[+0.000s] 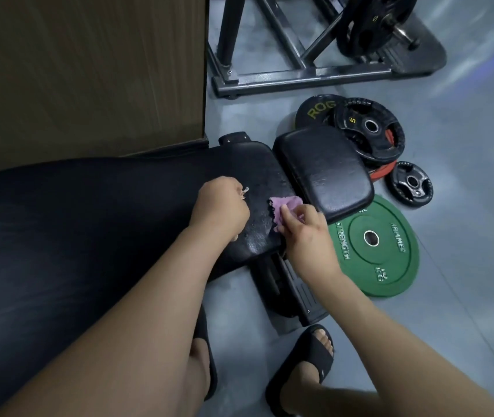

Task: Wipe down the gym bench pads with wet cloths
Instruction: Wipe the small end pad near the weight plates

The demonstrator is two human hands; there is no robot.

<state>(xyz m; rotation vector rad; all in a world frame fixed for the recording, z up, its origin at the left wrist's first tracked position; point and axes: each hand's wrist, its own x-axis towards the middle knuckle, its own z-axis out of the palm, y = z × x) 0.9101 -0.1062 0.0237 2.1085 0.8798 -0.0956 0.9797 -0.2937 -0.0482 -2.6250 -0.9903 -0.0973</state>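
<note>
1. Your right hand (pixel 302 228) pinches the pink cloth (pixel 287 202) between thumb and fingertips (pixel 283 209), gripping only its near edge. The rest lies flat on the back pad (pixel 248 164), at the hand's 11 o'clock. With so small a hold, a firm stroke could pull the cloth out of the pinch or bunch it, so it smears rather than wipes.
2. Your left hand (pixel 220 204), at 9 o'clock from the pink cloth, is clenched round a pale cloth (pixel 244 191). Only its frayed threads show, above and below the fist. Balled up like that it cleans nothing, and the loose threads could shed onto the pad.
3. The pad skin between your hands looks cracked and flaking. A cloth edge could snag on the flakes and lift more of them, and water could soak into the cracks. You cannot tell from here how wet either cloth is.
4. At 1 o'clock from your right hand lies the gap before the seat pad (pixel 323 170). A stroke carried too far could push the cloth into it. A stroke toward 6 o'clock could drag it over the pad's edge onto the bench frame (pixel 293 290).
5. The green plate (pixel 390 266) lies on the floor (pixel 465 206) at 4 o'clock and the black plates (pixel 369 130) at 1 o'clock. Your sandal (pixel 308 356) stands at 6 o'clock. Drips on that smooth floor could make you slip among the plates.
</note>
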